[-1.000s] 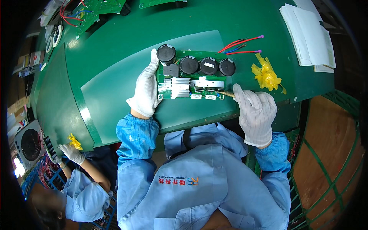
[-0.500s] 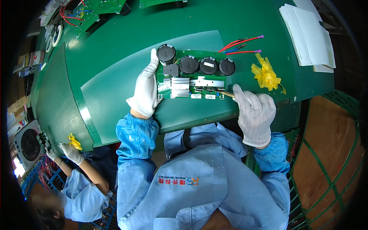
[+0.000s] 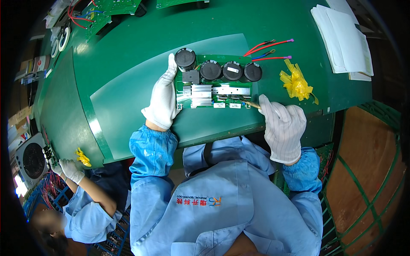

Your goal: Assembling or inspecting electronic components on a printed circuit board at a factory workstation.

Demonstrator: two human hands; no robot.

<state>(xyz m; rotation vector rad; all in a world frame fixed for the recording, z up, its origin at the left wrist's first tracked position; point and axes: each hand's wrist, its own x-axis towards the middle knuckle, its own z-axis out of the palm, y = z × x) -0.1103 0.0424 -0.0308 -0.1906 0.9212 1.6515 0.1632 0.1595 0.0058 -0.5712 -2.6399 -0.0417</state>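
Observation:
A green circuit board [image 3: 245, 68] with large black cylindrical capacitors [image 3: 232, 71] and silvery heat sinks [image 3: 201, 95] lies tilted slightly on the bench in front of me. My left hand [image 3: 161, 100], in a white glove, grips its left edge, the thumb beside the leftmost capacitor. My right hand [image 3: 284, 128], in a striped white glove, is closed round a thin brownish tool [image 3: 253, 104]. The tool's tip touches or hovers over the board's lower right part, beside the long heat sink; its kind is unclear. Red and blue wires [image 3: 273, 42] run out from the upper right corner.
Crumpled yellow tape [image 3: 297, 81] lies right of the board. White papers [image 3: 346, 42] stand at the far right. More circuit boards [image 3: 115, 13] and tape rolls [image 3: 64, 39] lie at the far left. A co-worker's gloved hand [image 3: 71, 170] is at the lower left, near a fan [image 3: 33, 160].
The board's lower edge has lifted or shifted slightly away from me. My hands have barely moved. The co-worker's hands have moved left, toward another board.

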